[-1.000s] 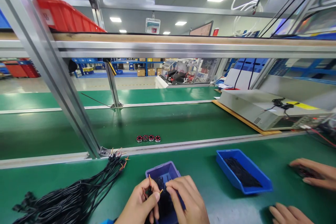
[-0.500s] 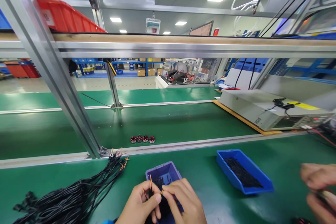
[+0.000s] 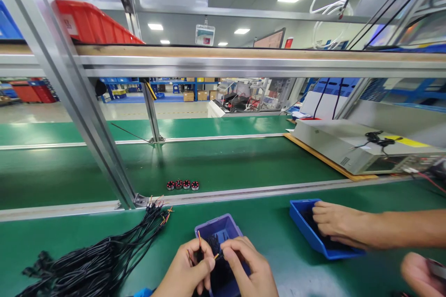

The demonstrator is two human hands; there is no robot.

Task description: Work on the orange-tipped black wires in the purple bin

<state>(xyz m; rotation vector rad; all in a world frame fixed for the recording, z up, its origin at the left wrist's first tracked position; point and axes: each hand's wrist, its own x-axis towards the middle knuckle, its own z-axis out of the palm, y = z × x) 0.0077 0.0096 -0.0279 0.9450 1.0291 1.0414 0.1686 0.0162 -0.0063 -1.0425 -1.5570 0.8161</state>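
My left hand [image 3: 188, 267] is closed on a thin black cable whose bared coloured wires [image 3: 199, 237], red and yellow, stick up between thumb and fingers. Beside it, my right hand [image 3: 249, 264] pinches a small black piece [image 3: 220, 254] at the tip of a yellow wire; whether it sits over the wire is too small to tell. Both hands hover over a purple bin [image 3: 223, 222] with short black pieces [image 3: 213, 241] inside. Left of them lies a bundle of black cables [image 3: 87, 264] with its coloured wire ends pointing away from me.
A co-worker's hand [image 3: 334, 222] reaches into a blue bin [image 3: 306, 232] of dark pieces; their other hand [image 3: 418, 271] holds something dark. Several round motors [image 3: 179, 184] stand on the green strip behind the rail. A metal post [image 3: 94, 134] rises at left, a grey instrument [image 3: 348, 144] at right.
My right fingers have drawn slightly right from the left hand. The co-worker's hand has entered the blue bin. The round motors have shifted left along the green strip.
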